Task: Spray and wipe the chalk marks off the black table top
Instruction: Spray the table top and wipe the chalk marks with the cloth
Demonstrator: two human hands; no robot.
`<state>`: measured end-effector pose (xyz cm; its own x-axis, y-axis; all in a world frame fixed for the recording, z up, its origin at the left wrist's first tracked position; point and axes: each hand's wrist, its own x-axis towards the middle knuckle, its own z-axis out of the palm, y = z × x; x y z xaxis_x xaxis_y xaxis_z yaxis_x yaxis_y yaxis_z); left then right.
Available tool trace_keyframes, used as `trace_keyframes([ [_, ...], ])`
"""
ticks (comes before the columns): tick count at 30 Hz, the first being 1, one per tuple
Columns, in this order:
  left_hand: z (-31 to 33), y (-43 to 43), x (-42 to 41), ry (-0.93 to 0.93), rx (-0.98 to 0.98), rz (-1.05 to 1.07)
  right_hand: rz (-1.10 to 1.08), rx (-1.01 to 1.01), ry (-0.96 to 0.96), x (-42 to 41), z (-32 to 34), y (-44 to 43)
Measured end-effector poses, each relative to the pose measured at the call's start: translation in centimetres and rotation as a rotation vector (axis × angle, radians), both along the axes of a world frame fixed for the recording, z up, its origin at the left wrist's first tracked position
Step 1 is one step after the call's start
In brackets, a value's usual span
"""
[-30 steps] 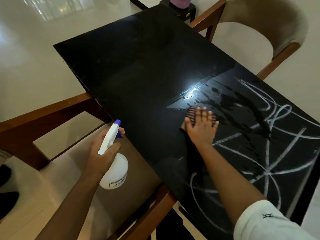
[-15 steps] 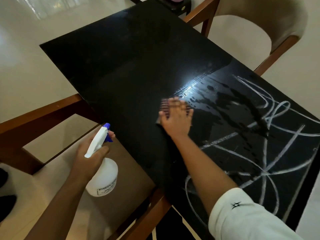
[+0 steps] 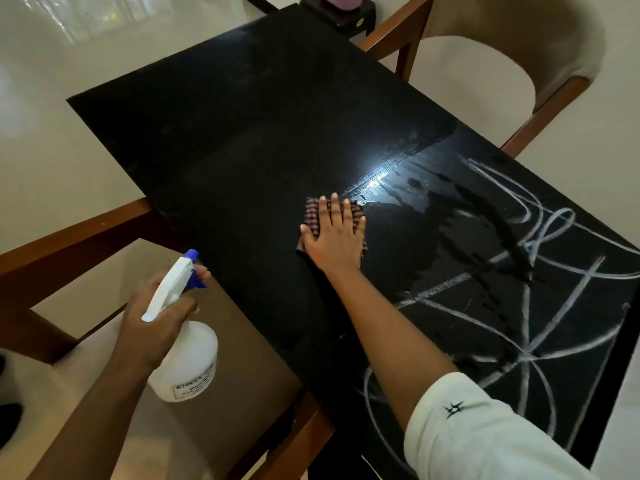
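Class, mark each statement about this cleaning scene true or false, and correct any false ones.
1. The right hand presses a checked cloth flat on the table top. True.
2. The left hand holds the spray bottle above the table top. False: it holds it beside the table, over a chair seat.
3. Chalk marks lie to the right of the cloth. True.
4. The bottle's nozzle is red. False: it is blue.

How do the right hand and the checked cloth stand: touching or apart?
Touching. The head view shows the right hand laid flat and splayed on the checked cloth, pressing it onto the black table top.
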<state>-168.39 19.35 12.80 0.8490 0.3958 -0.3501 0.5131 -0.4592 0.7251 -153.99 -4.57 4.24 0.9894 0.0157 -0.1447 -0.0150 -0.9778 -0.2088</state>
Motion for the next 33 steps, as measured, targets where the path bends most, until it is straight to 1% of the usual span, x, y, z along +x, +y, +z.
trace_keyframes([
  [2,0.4,-0.4,0.3,-0.007,0.001,-0.014,0.016,0.001,-0.022,0.8,-0.1,-1.8],
  [3,0.9,-0.6,0.5,-0.018,-0.007,-0.021,-0.013,-0.006,-0.036,1.3,-0.3,-3.4],
  [5,2.1,-1.0,1.0,-0.038,-0.054,-0.023,-0.16,-0.022,-0.05,2.6,-0.5,-7.4],
  [8,3.2,0.1,1.8,-0.041,-0.032,-0.051,-0.384,-0.046,-0.009,3.6,-0.6,-12.2],
  [11,4.9,0.4,2.7,-0.137,-0.073,-0.096,-0.476,-0.034,0.023,3.7,-0.7,-11.6],
  [13,6.4,-0.2,4.0,-0.199,-0.112,-0.138,-0.436,-0.026,0.021,3.6,-0.5,-9.4],
  [17,8.0,-1.6,6.6,-0.216,-0.18,-0.226,-0.069,-0.021,-0.006,2.8,0.0,-5.6],
  [19,8.2,-2.6,7.6,-0.192,-0.187,-0.29,0.023,-0.024,-0.023,3.0,-0.1,-6.0],
  [21,8.4,-3.7,8.5,-0.158,-0.186,-0.354,-0.022,-0.027,-0.051,3.6,-0.4,-8.0],
  [25,8.3,-5.3,10.0,-0.12,-0.179,-0.406,-0.266,-0.036,-0.07,4.2,-0.7,-13.4],
  [27,8.1,-6.2,10.9,-0.111,-0.191,-0.441,-0.287,-0.052,-0.063,4.1,-0.5,-15.0],
  [33,8.3,-10.5,16.9,-0.04,-0.16,-0.538,-0.337,-0.05,-0.085,3.6,-0.6,-15.0],
])
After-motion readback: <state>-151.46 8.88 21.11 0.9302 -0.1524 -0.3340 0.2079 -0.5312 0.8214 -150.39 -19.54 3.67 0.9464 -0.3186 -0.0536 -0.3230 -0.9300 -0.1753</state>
